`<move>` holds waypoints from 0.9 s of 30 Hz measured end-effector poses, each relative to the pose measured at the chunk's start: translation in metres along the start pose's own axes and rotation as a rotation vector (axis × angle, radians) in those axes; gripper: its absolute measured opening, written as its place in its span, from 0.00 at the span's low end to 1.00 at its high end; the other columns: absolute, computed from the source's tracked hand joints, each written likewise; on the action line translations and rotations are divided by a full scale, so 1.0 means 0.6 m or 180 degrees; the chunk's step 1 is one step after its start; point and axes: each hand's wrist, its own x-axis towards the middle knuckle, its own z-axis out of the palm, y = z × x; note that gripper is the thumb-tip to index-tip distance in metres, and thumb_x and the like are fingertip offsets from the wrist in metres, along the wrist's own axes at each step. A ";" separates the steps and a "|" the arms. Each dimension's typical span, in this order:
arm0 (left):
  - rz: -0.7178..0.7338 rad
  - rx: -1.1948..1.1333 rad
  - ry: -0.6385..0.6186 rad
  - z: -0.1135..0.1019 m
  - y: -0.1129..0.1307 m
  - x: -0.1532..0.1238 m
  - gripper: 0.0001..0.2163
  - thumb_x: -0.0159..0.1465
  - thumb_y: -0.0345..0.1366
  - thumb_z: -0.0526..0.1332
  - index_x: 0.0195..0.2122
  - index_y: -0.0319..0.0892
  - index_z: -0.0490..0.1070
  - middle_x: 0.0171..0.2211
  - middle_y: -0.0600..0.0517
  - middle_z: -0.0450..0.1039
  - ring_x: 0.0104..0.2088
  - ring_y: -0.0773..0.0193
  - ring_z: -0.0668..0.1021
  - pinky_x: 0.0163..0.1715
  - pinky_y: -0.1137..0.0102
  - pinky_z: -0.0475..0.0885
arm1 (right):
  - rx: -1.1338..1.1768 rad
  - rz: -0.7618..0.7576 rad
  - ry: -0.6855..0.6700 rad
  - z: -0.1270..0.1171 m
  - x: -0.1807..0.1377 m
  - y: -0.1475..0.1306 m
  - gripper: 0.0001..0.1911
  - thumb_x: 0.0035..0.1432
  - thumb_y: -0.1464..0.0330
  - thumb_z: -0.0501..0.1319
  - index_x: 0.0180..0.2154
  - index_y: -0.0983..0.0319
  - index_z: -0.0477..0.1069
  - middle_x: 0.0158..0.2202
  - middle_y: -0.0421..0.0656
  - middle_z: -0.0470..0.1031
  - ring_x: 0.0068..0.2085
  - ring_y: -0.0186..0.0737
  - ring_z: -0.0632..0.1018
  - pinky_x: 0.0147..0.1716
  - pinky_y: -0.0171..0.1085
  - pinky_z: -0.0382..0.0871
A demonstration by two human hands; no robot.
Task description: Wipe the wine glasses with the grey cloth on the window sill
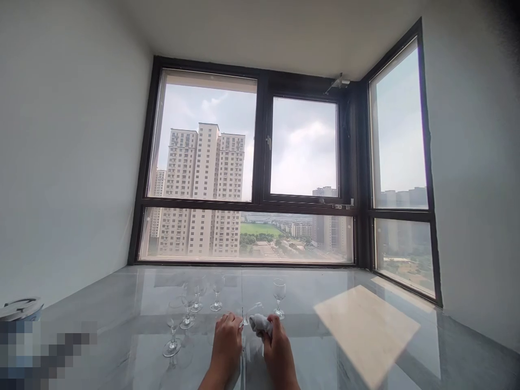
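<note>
My left hand (pixel 228 337) is closed around a clear stemmed glass (pixel 246 319), which is mostly hidden by the fingers and hard to see against the grey surface. My right hand (pixel 278 346) grips a bunched light-grey cloth (pixel 260 324), held close to that glass; whether they touch I cannot tell. Left of my hands, several stemmed glasses stand upright, the nearest glass (pixel 172 338) in front and another glass (pixel 216 295) farther back. One more upright glass (pixel 279 295) is just beyond my right hand.
The glossy grey marble-like surface (pixel 309 346) reaches back to a dark-framed window (pixel 260 203). A patch of sunlight (pixel 368 330) falls on the right. At the far left edge sits a round lidded container (pixel 22 307), partly blurred out.
</note>
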 end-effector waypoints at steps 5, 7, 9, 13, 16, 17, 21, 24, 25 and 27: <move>0.0166 -0.0237 -0.0144 0.000 0.004 -0.002 0.14 0.67 0.26 0.52 0.37 0.44 0.78 0.39 0.48 0.76 0.45 0.55 0.75 0.49 0.63 0.64 | -0.0339 0.0184 0.0521 -0.008 0.005 0.012 0.10 0.60 0.64 0.53 0.42 0.56 0.67 0.38 0.48 0.80 0.39 0.51 0.81 0.39 0.45 0.74; 0.0198 -0.0351 -0.0228 -0.001 0.004 -0.002 0.14 0.66 0.27 0.52 0.36 0.44 0.78 0.39 0.47 0.76 0.44 0.55 0.75 0.48 0.63 0.65 | -0.0364 0.0340 0.0725 -0.011 0.008 0.016 0.10 0.60 0.61 0.53 0.43 0.56 0.65 0.39 0.50 0.80 0.40 0.53 0.81 0.39 0.45 0.74; 0.0218 -0.0457 -0.0346 -0.001 0.002 -0.001 0.13 0.66 0.28 0.53 0.36 0.44 0.78 0.39 0.47 0.76 0.44 0.55 0.75 0.48 0.64 0.65 | -0.0353 0.0530 0.0899 -0.012 0.011 0.018 0.11 0.60 0.59 0.52 0.43 0.56 0.63 0.40 0.51 0.80 0.40 0.53 0.81 0.38 0.44 0.73; 0.0280 -0.0620 -0.0446 0.002 -0.003 0.001 0.12 0.66 0.29 0.53 0.35 0.45 0.78 0.38 0.48 0.76 0.45 0.55 0.75 0.48 0.64 0.66 | -0.0448 0.0837 0.1095 -0.014 0.015 0.018 0.13 0.58 0.59 0.51 0.44 0.56 0.61 0.40 0.51 0.79 0.39 0.54 0.81 0.37 0.45 0.72; 0.0280 -0.0703 -0.0394 0.006 -0.008 0.004 0.13 0.67 0.30 0.52 0.37 0.44 0.78 0.39 0.47 0.76 0.44 0.55 0.76 0.47 0.64 0.67 | -0.0503 0.0940 0.1171 -0.016 0.016 0.016 0.14 0.57 0.60 0.51 0.44 0.57 0.60 0.41 0.52 0.79 0.40 0.56 0.81 0.37 0.45 0.71; 0.0274 -0.0725 -0.0369 0.007 -0.009 0.005 0.13 0.67 0.31 0.52 0.39 0.44 0.78 0.39 0.47 0.77 0.44 0.55 0.76 0.47 0.64 0.67 | -0.0505 0.0963 0.1180 -0.017 0.015 0.014 0.14 0.57 0.60 0.51 0.45 0.57 0.61 0.40 0.52 0.79 0.40 0.56 0.81 0.37 0.45 0.71; 0.0243 -0.0710 -0.0302 0.004 -0.012 0.008 0.15 0.67 0.31 0.51 0.43 0.43 0.78 0.40 0.46 0.77 0.45 0.55 0.76 0.48 0.63 0.67 | -0.0382 0.0853 0.0995 -0.021 0.013 0.000 0.13 0.55 0.64 0.52 0.44 0.56 0.62 0.41 0.52 0.79 0.42 0.55 0.81 0.40 0.45 0.71; 0.0138 -0.0584 -0.0319 -0.001 -0.010 0.008 0.16 0.66 0.29 0.52 0.45 0.44 0.79 0.40 0.47 0.77 0.46 0.55 0.76 0.49 0.63 0.67 | -0.0130 0.0728 0.0775 -0.021 0.013 -0.008 0.16 0.51 0.67 0.54 0.45 0.56 0.63 0.42 0.50 0.79 0.44 0.52 0.81 0.43 0.44 0.72; 0.0090 -0.0534 -0.0313 -0.002 -0.010 0.009 0.17 0.66 0.29 0.52 0.46 0.44 0.80 0.40 0.47 0.77 0.46 0.55 0.75 0.49 0.63 0.67 | -0.0046 0.0741 0.0731 -0.021 0.013 -0.008 0.18 0.49 0.67 0.55 0.45 0.56 0.63 0.42 0.49 0.79 0.44 0.51 0.81 0.43 0.43 0.72; 0.0018 -0.0451 -0.0273 -0.004 -0.010 0.009 0.17 0.66 0.29 0.53 0.46 0.45 0.81 0.40 0.47 0.77 0.47 0.54 0.75 0.49 0.63 0.68 | 0.0080 0.0849 0.0708 -0.021 0.015 -0.007 0.19 0.47 0.67 0.56 0.44 0.56 0.64 0.39 0.46 0.80 0.41 0.50 0.81 0.41 0.42 0.73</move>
